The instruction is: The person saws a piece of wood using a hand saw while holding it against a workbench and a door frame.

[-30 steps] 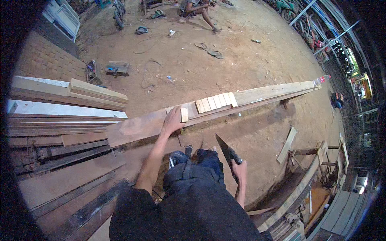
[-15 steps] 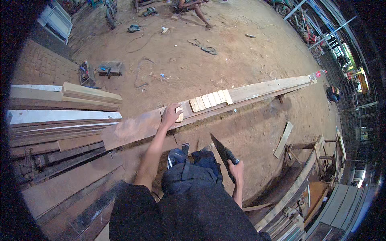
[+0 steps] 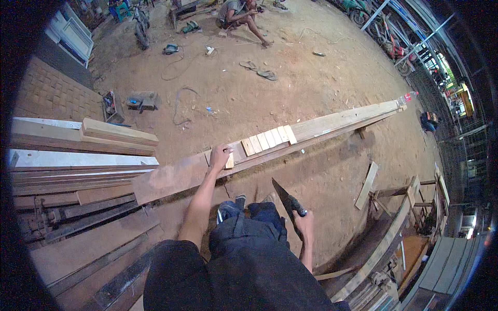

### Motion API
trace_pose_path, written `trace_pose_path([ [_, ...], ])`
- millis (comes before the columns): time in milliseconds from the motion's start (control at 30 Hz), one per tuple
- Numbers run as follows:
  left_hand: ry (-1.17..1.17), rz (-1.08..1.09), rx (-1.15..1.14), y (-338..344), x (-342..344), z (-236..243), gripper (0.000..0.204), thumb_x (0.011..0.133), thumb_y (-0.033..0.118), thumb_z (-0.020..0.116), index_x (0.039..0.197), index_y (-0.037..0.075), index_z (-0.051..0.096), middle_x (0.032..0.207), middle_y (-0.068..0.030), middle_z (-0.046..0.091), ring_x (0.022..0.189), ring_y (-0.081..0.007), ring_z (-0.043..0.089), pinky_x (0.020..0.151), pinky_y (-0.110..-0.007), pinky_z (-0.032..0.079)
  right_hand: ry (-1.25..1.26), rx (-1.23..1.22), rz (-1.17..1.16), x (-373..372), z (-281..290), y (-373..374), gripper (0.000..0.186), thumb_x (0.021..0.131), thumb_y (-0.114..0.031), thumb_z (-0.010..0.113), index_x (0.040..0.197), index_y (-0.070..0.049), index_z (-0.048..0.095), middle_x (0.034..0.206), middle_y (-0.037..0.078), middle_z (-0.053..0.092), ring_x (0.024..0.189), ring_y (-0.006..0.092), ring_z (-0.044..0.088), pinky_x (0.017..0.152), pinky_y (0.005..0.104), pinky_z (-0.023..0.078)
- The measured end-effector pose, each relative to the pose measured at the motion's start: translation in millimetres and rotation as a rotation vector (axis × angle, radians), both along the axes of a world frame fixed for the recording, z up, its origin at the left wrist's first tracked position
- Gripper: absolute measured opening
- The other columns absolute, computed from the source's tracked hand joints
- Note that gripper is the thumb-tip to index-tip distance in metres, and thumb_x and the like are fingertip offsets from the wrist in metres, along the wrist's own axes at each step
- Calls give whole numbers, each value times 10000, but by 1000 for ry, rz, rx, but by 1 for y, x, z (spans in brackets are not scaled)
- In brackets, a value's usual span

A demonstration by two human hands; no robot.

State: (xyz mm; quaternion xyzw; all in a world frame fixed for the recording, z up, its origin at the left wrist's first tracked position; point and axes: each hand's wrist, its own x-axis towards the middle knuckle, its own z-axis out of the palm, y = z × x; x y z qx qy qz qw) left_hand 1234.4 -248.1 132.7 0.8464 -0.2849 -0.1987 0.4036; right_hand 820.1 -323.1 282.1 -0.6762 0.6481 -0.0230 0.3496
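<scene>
My left hand [image 3: 220,157] is over a long plank, its fingers curled together. Whatever they may hold is hidden. Partly under that hand, a small pale wood block [image 3: 229,163] lies across the plank [image 3: 176,168]. To its right, a row of short pale wood pieces [image 3: 267,141] rests side by side on the plank. My right hand [image 3: 305,224] is wrapped round the handle of a handsaw [image 3: 285,195]. The dark blade points up and left, away from my body and apart from the plank.
Stacked boards [image 3: 83,161] stand at the left. A wooden frame [image 3: 386,236] and a loose board [image 3: 366,185] are at the right. On the dirt floor lie sandals [image 3: 258,70] and a power tool [image 3: 170,49]. A person [image 3: 241,18] sits at the far side.
My left hand's fingers have drawn together, and more of the small block shows beside them. The right hand keeps the handsaw in nearly the same place. The whole view has shifted slightly.
</scene>
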Motion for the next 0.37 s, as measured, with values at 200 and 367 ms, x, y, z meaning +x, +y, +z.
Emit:
trace_pose_path([
  [200,-100,35,-17,-1,6,-31,180,892,213,697,965,58,752,1000,-196,717,1006,-371,680,828,-444,526,64,28,4,9,-1,-6,473,820,-306,786,949,130,657,866,300,699,859,348,722,747,453,534],
  [367,125,191,35,-4,-1,-16,303,889,342,726,1074,102,748,1062,-203,719,989,-315,710,847,-435,536,58,103,25,19,19,-10,563,827,-361,795,1069,122,634,1057,343,685,1003,400,698,873,458,531],
])
